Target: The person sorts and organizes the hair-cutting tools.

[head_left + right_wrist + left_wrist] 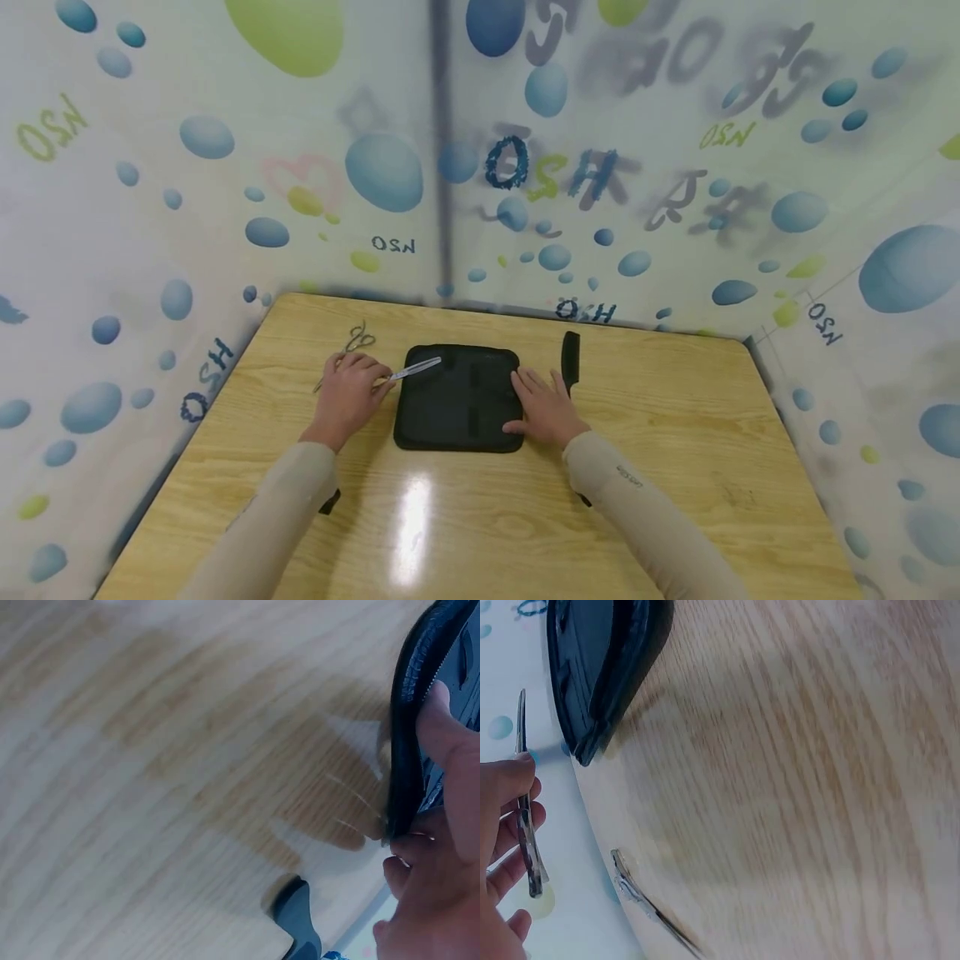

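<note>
A black zip case (pixel 438 404) lies on the table between my hands, with elastic loops on its upper face. My left hand (pixel 348 392) pinches a slim silver metal tool (pixel 417 368) between thumb and fingers, and one end of it reaches over the case's left side. Seen edge-on in the left wrist view, the silver tool (pixel 526 832) tapers towards its upper end; I cannot tell its kind. My right hand (pixel 547 408) grips the case's right edge. In the right wrist view, its thumb lies inside the zipped rim (pixel 409 727) and fingers curl outside.
Scissors (pixel 358 339) with finger loops lie beyond my left hand, partly hidden by it. A black comb (pixel 571 360) lies just beyond my right hand. The wooden table (pixel 675 417) backs onto walls (pixel 300 167) patterned with blue and green ovals.
</note>
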A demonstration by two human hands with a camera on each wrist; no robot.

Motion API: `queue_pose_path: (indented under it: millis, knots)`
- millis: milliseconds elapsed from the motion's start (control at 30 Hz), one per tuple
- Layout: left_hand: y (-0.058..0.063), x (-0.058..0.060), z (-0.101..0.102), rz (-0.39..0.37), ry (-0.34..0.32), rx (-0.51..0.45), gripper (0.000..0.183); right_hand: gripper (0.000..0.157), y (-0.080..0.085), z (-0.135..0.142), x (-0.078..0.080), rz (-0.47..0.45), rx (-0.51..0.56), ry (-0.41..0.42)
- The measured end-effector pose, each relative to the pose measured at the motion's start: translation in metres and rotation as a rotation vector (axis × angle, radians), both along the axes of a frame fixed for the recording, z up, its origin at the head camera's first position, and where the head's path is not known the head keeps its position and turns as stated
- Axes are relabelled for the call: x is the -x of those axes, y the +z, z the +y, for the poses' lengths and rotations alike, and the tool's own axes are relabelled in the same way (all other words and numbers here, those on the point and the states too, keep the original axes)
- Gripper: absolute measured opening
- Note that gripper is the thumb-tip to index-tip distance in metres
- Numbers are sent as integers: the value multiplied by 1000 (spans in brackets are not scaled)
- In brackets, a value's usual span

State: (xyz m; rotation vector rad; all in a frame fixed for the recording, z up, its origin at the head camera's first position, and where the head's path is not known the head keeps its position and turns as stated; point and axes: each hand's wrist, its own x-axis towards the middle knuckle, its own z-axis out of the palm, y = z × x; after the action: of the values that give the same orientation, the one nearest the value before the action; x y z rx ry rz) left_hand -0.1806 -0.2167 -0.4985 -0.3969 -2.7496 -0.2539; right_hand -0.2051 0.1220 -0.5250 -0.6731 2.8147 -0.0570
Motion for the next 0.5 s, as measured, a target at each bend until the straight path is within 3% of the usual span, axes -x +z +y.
queue_pose_path:
  millis: [500]
  knots:
    - [2, 7, -10, -89, -40, 104, 16, 97, 7, -1, -18, -56, 0, 6]
